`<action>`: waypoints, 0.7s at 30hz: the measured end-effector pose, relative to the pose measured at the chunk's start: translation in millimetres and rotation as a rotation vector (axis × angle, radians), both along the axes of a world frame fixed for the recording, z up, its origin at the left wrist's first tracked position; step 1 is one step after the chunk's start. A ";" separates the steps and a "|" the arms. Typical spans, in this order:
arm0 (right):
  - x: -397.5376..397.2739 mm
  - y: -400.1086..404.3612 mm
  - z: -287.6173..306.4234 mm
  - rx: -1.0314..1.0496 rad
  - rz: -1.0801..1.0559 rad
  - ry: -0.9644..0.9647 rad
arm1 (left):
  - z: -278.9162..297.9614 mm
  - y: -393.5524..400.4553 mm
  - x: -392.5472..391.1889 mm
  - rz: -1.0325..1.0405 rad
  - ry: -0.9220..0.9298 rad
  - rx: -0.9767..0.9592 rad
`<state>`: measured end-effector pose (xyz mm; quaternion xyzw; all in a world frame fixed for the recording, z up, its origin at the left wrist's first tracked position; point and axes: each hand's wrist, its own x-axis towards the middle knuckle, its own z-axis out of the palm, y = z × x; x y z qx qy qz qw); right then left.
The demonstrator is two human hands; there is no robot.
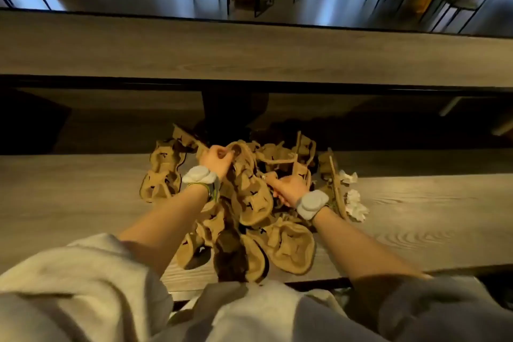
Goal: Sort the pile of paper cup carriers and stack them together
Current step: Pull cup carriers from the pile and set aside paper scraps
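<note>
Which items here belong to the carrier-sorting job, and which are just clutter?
Job:
- heap of brown moulded-pulp cup carriers
- separate small stack of the same carriers, left of the heap
- left hand and right hand, each gripping a carrier in the heap

Lying about:
- crumpled white paper scraps, right of the heap
- grey wooden table

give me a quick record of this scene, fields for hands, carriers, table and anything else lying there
left hand: left hand grips the far end of a brown cup carrier lifted over the pile
right hand: right hand holds the same carrier's right edge
pile: jumbled carriers heaped on the wooden table, not yet stacked
set apart: a few carriers lie left of the pile
other: crumpled white paper at the pile's right edge
wrists: grey bands on both
</note>
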<state>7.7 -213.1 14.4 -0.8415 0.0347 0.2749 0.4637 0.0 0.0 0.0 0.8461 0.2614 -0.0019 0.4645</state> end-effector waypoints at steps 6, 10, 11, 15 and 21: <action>-24.5 4.6 -21.7 -0.416 0.187 -0.320 | -3.7 22.1 11.7 -0.107 0.140 0.192; -25.8 5.9 -33.5 -0.451 0.213 -0.320 | -5.5 20.2 23.4 -0.222 0.217 0.325; -25.5 8.3 -35.4 -0.424 0.189 -0.309 | -4.6 21.2 22.9 -0.254 0.232 0.366; -15.3 10.0 -33.5 -0.337 0.045 -0.265 | -2.8 27.9 18.8 -0.227 0.173 0.357; 3.8 -2.1 -34.4 -0.056 -0.208 -0.198 | 12.7 34.0 4.0 -0.147 0.070 0.185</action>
